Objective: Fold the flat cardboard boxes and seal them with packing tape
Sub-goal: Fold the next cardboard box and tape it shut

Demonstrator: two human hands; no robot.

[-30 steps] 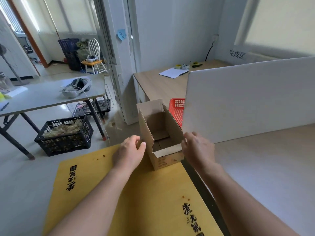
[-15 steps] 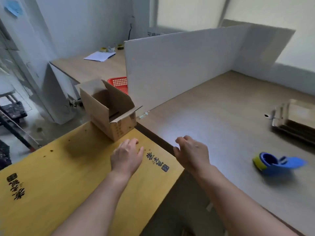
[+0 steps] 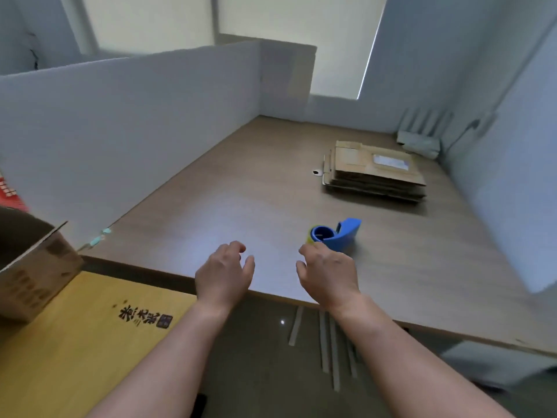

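While the left hand [image 3: 224, 273] and right hand [image 3: 328, 277] hang palm-down over the near edge of the bench [image 3: 241, 191], both have fingers loosely curled and slightly spread, and neither holds anything. A strip of open benchtop lies between them.

The right hand's fingertips [image 3: 303, 251] reach just beside the blue dispenser [image 3: 340, 236], which sits a little in from that near edge. Whether they touch it cannot be told. Beyond the dispenser, well apart from it toward the far right corner, lie the flat boxes [image 3: 373, 173] in a roughly squared stack, with a small white object at the stack's left side.

Open wood runs from the left hand out to the white partition [image 3: 120, 131], which walls the bench's left side and far end. More open wood lies between the dispenser and the stack.

Left of the bench, across a dark gap, a yellow board [image 3: 75, 342] carries an open-topped box [image 3: 36, 276], blurred and cut off by the frame edge. A red basket [image 3: 7, 191] shows behind it. Pale strips [image 3: 328, 342] lie on the floor beneath the forearms.
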